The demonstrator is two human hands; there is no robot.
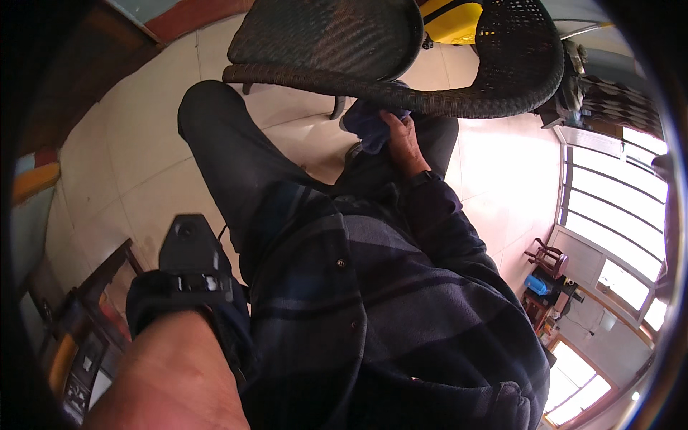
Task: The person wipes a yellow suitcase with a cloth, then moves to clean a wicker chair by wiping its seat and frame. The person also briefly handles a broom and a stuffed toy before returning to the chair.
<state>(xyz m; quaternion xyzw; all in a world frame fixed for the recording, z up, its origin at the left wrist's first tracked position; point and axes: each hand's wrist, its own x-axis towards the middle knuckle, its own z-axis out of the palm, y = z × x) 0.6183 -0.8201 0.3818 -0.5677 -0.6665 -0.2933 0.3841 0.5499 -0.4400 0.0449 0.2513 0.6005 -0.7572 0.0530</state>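
Note:
My right hand [402, 141] grips a bunched dark blue cloth [368, 126] beneath the curved woven rim of a dark wicker armchair [344, 80]. Part of the cloth passes out of sight behind that rim. The chair's woven seat [328, 32] lies beyond, at the top of the view. At the lower left, my left hand [166, 376] is raised very near the camera; its fingers are outside the picture. A dark device with a lens [189, 244] is strapped at the left wrist. Between the arms are my dark plaid jacket and dark trousers, knees spread.
Pale floor tiles [145, 156] surround my legs. A yellow object [457, 21] is behind the chair. Dark wooden furniture [107, 285] stands at the lower left. Barred windows [613, 188] are on the right, near a small wooden chair [548, 258] and a blue object [536, 285].

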